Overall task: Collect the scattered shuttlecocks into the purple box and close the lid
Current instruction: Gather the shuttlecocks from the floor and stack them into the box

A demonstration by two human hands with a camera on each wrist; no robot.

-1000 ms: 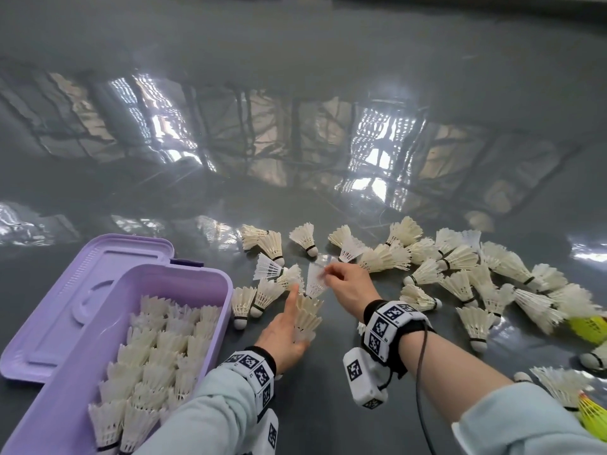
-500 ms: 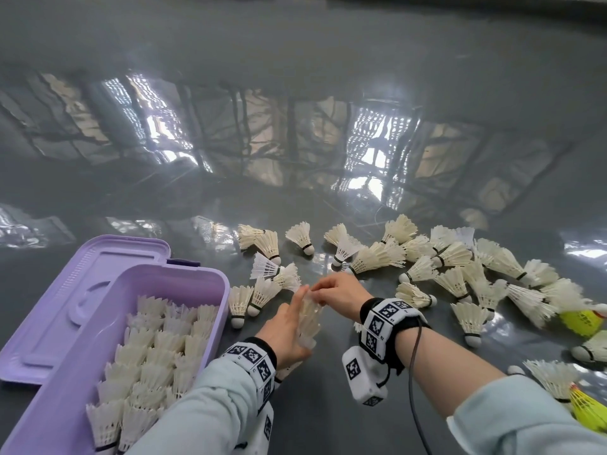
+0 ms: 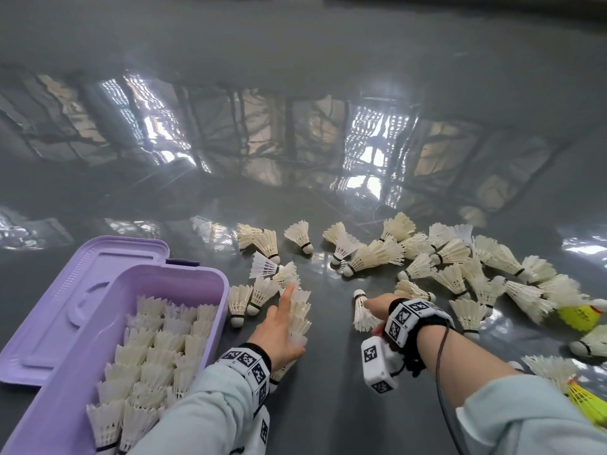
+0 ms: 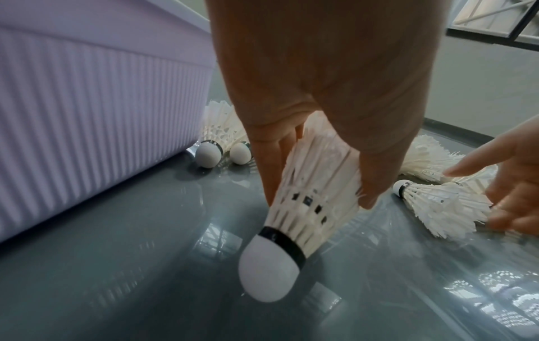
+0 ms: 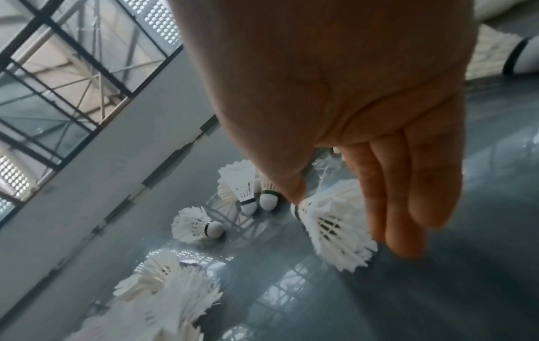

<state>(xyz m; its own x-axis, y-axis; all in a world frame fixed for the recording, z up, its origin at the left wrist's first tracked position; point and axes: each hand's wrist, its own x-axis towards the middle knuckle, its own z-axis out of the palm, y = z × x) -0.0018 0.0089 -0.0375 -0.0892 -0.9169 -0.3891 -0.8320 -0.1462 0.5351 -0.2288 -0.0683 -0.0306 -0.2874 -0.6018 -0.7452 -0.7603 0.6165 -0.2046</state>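
Readable text: we find none anywhere.
Wrist bands [image 3: 414, 314]: we see only black-and-white square code markers, no letters or numbers.
Yellow shuttlecock [image 3: 578, 317]: we see faint marks, too blurred to read.

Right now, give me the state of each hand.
Left hand: fingers grip a shuttlecock stack.
Right hand: thumb and fingers pinch one shuttlecock.

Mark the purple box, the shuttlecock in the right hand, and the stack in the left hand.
purple box [image 3: 184, 274]: head view, far rim.
shuttlecock in the right hand [image 3: 363, 315]: head view, feather skirt.
stack in the left hand [image 4: 315, 203]: left wrist view, feathers of the lowest shuttlecock.
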